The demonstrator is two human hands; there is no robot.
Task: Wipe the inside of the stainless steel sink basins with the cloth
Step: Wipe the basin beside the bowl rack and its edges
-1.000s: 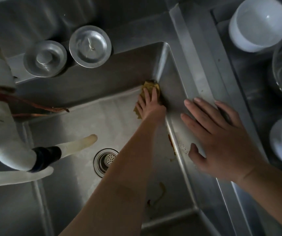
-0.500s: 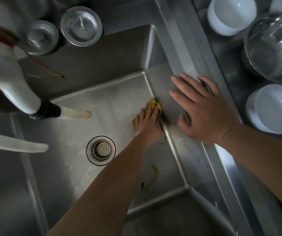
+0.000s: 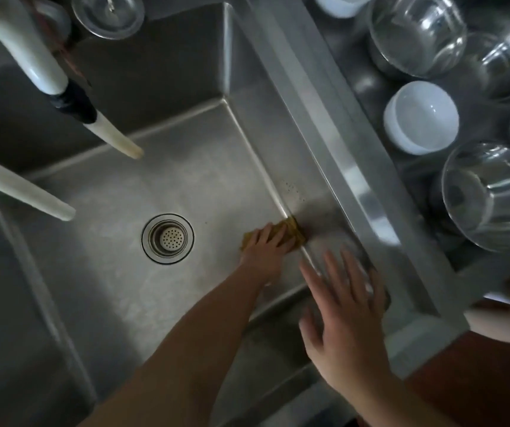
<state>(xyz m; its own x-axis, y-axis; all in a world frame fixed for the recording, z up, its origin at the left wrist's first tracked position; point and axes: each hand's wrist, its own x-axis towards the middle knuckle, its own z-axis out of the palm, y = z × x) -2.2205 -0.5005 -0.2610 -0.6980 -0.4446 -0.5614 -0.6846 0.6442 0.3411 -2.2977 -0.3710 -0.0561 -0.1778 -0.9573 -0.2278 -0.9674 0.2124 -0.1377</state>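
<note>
The stainless steel sink basin [image 3: 161, 186] fills the middle of the view. A small yellow-brown cloth [image 3: 292, 231] lies on the basin floor, pushed against the seam where the floor meets the right wall. My left hand [image 3: 266, 251] presses down on the cloth, with fingers over its near part. My right hand [image 3: 343, 322] is spread flat with fingers apart over the right wall near the front right corner, and it holds nothing.
A round drain strainer [image 3: 167, 238] sits left of the cloth. Two white faucet spouts [image 3: 110, 138] [image 3: 27, 192] reach over the basin from the left. Glass bowls [image 3: 491, 195] and a white bowl [image 3: 420, 117] stand in the right compartment. A metal lid [image 3: 107, 13] rests at the back.
My left hand has slid the cloth from the far right corner along the right wall seam toward me. My right hand has moved nearer too, off the rim.
</note>
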